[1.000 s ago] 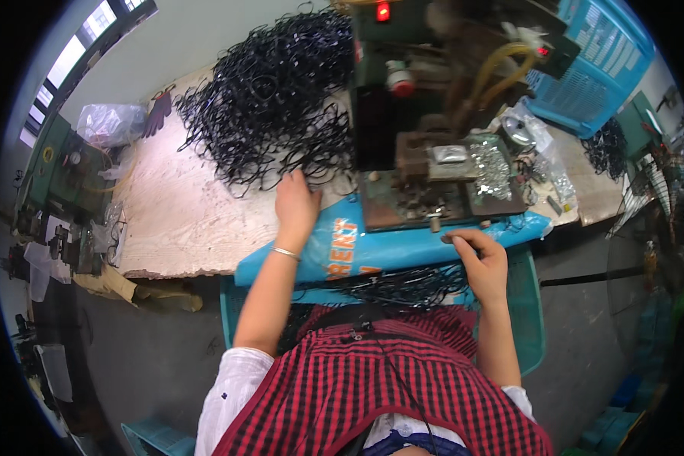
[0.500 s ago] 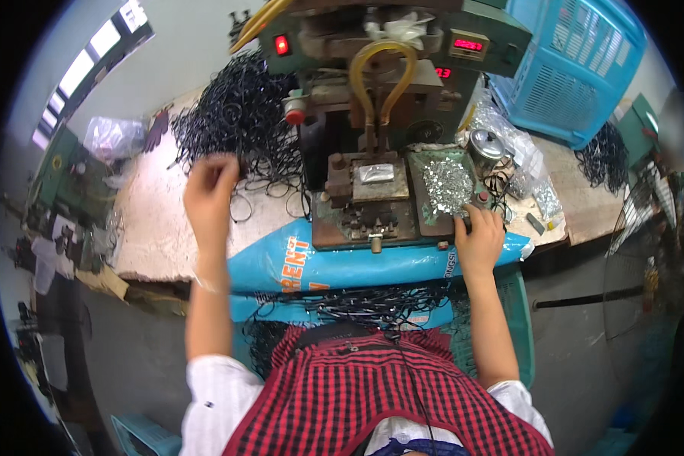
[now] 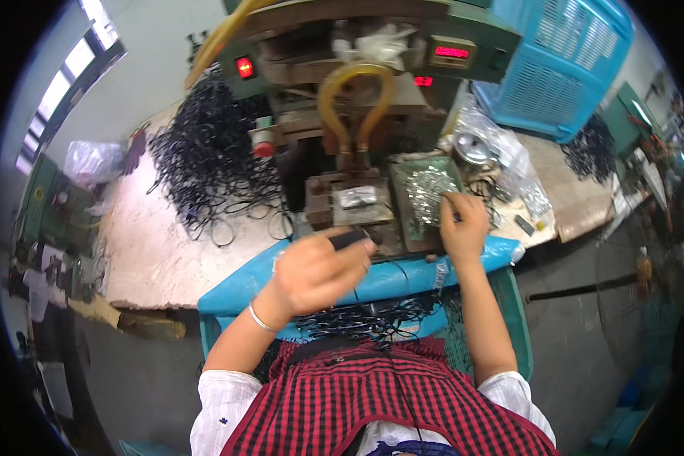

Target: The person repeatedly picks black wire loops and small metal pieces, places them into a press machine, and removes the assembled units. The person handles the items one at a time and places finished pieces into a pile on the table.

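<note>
At the workbench [image 3: 156, 262], two hands — left [image 3: 311, 272] clasping one black piece [image 3: 348, 239], right [image 3: 465, 228], grip unclear, at one tray [image 3: 419, 239].

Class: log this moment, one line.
left hand: holding blurred black strip | right hand: at greenish metal tray's edge, small silvery pieces | black looped bands: heaped on wooden bench

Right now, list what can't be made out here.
Head view throughout:
Left hand: motion blur obscures the dark item it holds.
Right hand: fingers hide whether it pinches anything.
Machine: top cut off by upper edge.
Teal basket: inside mostly covered by apron, black strips.
</note>
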### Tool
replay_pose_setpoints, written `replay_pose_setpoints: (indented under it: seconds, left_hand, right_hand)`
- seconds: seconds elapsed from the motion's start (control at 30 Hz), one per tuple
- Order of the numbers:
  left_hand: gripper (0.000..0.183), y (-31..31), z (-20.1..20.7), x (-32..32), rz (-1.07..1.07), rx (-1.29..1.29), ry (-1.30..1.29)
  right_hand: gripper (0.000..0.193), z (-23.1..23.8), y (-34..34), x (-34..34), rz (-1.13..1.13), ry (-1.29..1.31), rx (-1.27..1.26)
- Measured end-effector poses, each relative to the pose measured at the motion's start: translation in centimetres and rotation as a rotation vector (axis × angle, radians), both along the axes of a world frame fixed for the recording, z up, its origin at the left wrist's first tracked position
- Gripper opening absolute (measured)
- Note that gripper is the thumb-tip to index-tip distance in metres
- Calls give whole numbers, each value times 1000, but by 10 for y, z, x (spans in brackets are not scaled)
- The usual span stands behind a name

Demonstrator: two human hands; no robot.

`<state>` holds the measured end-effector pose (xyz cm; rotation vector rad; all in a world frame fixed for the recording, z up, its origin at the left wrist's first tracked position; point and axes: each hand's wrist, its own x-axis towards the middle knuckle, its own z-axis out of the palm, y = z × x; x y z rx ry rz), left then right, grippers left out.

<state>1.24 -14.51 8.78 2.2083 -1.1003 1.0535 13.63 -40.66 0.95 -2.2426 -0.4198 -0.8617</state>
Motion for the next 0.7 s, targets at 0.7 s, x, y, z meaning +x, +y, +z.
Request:
replay_pose_setpoints:
  seconds: [0.7]
  left_hand:
    - [21,219,-87,1,1394,-395,256]
  right_hand:
    - [16,-15,-26,-14,126,444,1050]
